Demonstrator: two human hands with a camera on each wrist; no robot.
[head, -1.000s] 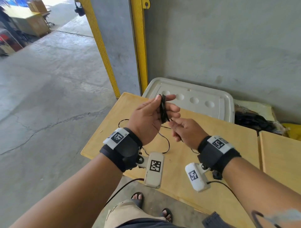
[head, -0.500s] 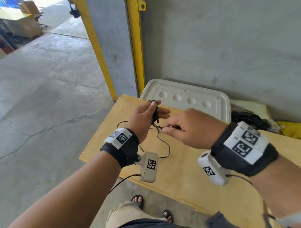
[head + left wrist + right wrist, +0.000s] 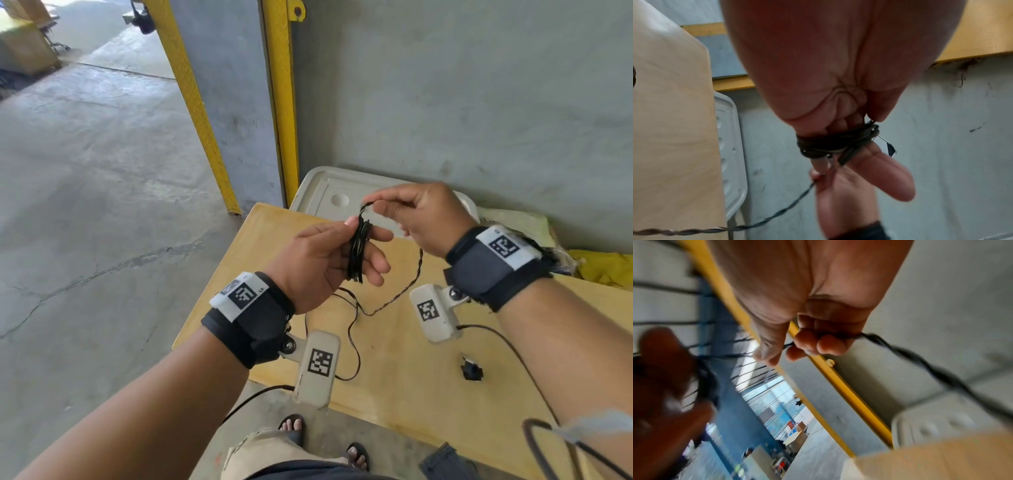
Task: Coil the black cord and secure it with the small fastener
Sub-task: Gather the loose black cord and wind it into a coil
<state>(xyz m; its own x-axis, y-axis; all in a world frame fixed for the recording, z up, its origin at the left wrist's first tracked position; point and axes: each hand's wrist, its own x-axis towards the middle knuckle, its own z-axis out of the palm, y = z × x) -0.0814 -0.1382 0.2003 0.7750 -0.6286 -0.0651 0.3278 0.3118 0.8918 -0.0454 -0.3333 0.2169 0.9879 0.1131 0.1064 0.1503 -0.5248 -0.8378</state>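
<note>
The thin black cord (image 3: pixel 359 251) is wound in several turns round the fingers of my left hand (image 3: pixel 329 260), which holds the coil (image 3: pixel 836 144) above the wooden table (image 3: pixel 404 359). My right hand (image 3: pixel 407 214) pinches the cord (image 3: pixel 840 336) just above and behind the coil. From there the twisted free length (image 3: pixel 404 291) hangs down in a loop to the table. A small black fastener (image 3: pixel 472 370) lies on the table to the right, below my right wrist, apart from both hands.
A white plastic lid with round dimples (image 3: pixel 329 192) lies behind the table against the grey wall (image 3: pixel 479 102). Yellow posts (image 3: pixel 281 102) stand at the back left. A second table (image 3: pixel 609 308) adjoins on the right. The concrete floor (image 3: pixel 85 205) lies left.
My right hand has moved up and back from beside the coil to above it, carrying the cord over my left fingers. The left hand stays with the coil.
</note>
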